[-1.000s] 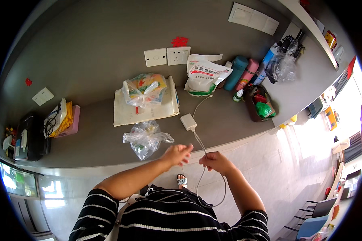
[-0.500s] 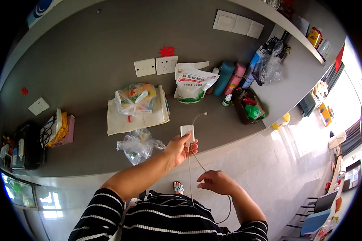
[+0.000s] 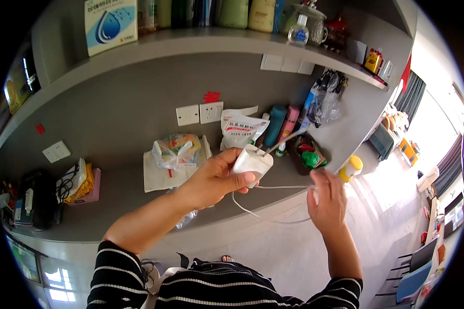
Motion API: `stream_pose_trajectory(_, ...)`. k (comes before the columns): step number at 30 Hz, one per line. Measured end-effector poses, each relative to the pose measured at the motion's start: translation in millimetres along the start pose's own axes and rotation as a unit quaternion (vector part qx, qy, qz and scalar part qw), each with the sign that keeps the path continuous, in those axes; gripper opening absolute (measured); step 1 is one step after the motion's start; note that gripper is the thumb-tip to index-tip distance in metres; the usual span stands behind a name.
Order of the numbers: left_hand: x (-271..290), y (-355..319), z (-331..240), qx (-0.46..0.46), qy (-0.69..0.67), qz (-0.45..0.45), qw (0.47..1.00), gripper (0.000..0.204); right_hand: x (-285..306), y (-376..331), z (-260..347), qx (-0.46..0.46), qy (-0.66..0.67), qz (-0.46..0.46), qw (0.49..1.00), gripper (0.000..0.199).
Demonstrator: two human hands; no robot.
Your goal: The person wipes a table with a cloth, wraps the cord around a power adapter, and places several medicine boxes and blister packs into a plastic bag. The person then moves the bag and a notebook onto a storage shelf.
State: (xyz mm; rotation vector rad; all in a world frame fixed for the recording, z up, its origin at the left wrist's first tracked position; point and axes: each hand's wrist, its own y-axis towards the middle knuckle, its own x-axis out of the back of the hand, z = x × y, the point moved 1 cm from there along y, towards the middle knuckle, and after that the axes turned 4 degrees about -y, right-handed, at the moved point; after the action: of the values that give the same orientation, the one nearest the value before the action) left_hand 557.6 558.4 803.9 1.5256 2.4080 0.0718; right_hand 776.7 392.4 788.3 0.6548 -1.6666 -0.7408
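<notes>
My left hand [image 3: 214,175] grips a white charger [image 3: 254,164], thumb on its near face, its prongs pointing up and away. A thin white charging cable [image 3: 281,187] runs from beside the charger over to my right hand [image 3: 327,201], whose curled fingers hold it. A slack loop of the cable hangs between the two hands, partly smeared by motion. Behind the charger stands a white pouch [image 3: 239,129] with green and red print. A clear plastic bag with colourful contents [image 3: 176,151] lies on a cream folder or paper bag [image 3: 154,174] to the left.
Wall sockets [image 3: 211,112] sit above the grey counter [image 3: 123,216]. At the right are a teal bottle [image 3: 276,125], a pink bottle [image 3: 290,123] and a dark basket [image 3: 310,154]. A shelf [image 3: 201,44] with bottles and boxes juts out above. A black device [image 3: 34,201] stands far left.
The charger has been raised and turned so its prongs show. My right hand has moved up and right, drawing the cable sideways. The view has tilted up, bringing the shelf in.
</notes>
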Motion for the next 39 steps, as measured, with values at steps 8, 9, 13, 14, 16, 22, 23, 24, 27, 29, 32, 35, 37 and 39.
stream_pose_trajectory(8, -13.8, -35.3, -102.4, -0.022, 0.049, 0.063, 0.997, 0.048, 52.4, 84.1, 9.6, 0.040, 0.107, -0.005, 0.993, 0.037)
stream_pose_trajectory(9, -16.6, -42.2, -114.5, -0.028, 0.046, 0.055, 0.997, 0.048, 46.3, 85.7, 1.7, 0.019, 0.237, 0.074, 0.969, 0.031)
stream_pose_trajectory(13, -14.6, -57.5, -142.8, -0.127, 0.111, -0.007, 0.986, 0.048, 59.1, 101.9, 6.0, -0.007, 0.379, 0.084, 0.922, 0.013)
stream_pose_trajectory(14, -15.9, -59.9, -151.0, -0.157, 0.134, -0.026, 0.978, 0.048, 64.5, 108.4, 4.6, 0.004, 0.377, 0.056, 0.925, 0.014)
stream_pose_trajectory(16, -19.0, -56.4, -165.2, -0.202, 0.168, -0.043, 0.964, 0.051, 77.6, 126.8, 0.6, 0.054, 0.314, -0.048, 0.947, 0.014)
stream_pose_trajectory(22, -62.1, -31.8, -206.1, -0.267, 0.264, -0.069, 0.924, 0.055, 159.0, 164.6, -26.6, 0.024, 0.087, -0.144, 0.986, 0.016)
stream_pose_trajectory(23, -70.7, -20.9, -205.7, -0.315, 0.236, -0.043, 0.918, 0.053, 172.3, 170.0, -32.8, 0.013, 0.039, -0.171, 0.984, 0.016)
stream_pose_trajectory(24, -79.8, -13.0, -208.5, -0.314, 0.264, -0.046, 0.911, 0.053, 181.2, 175.1, -40.4, 0.001, -0.005, -0.196, 0.981, 0.016)
stream_pose_trajectory(27, -112.9, 19.9, -220.2, -0.366, 0.295, -0.024, 0.882, 0.050, 223.3, 185.3, -68.6, -0.025, -0.062, -0.290, 0.955, 0.012)
stream_pose_trajectory(29, -129.6, 46.5, -225.5, -0.449, 0.311, -0.008, 0.838, 0.047, 241.6, 190.3, -89.9, 0.009, -0.086, -0.354, 0.931, 0.014)
stream_pose_trajectory(32, -151.7, 89.7, -224.5, -0.544, 0.334, -0.025, 0.769, 0.037, 229.3, 199.6, -133.4, 0.021, -0.041, -0.445, 0.894, 0.013)
stream_pose_trajectory(35, -167.7, 128.8, -221.6, -0.572, 0.445, -0.118, 0.679, 0.033, 200.6, 204.5, -173.0, -0.056, -0.056, -0.433, 0.898, 0.012)
stream_pose_trajectory(37, -169.3, 171.4, -202.7, -0.572, 0.499, -0.145, 0.635, 0.031, 159.8, 205.8, -215.0, -0.061, -0.053, -0.406, 0.910, 0.012)
stream_pose_trajectory(39, -167.3, 208.2, -179.9, -0.555, 0.559, -0.162, 0.594, 0.030, 110.4, 207.9, -253.8, -0.055, -0.050, -0.381, 0.922, 0.012)
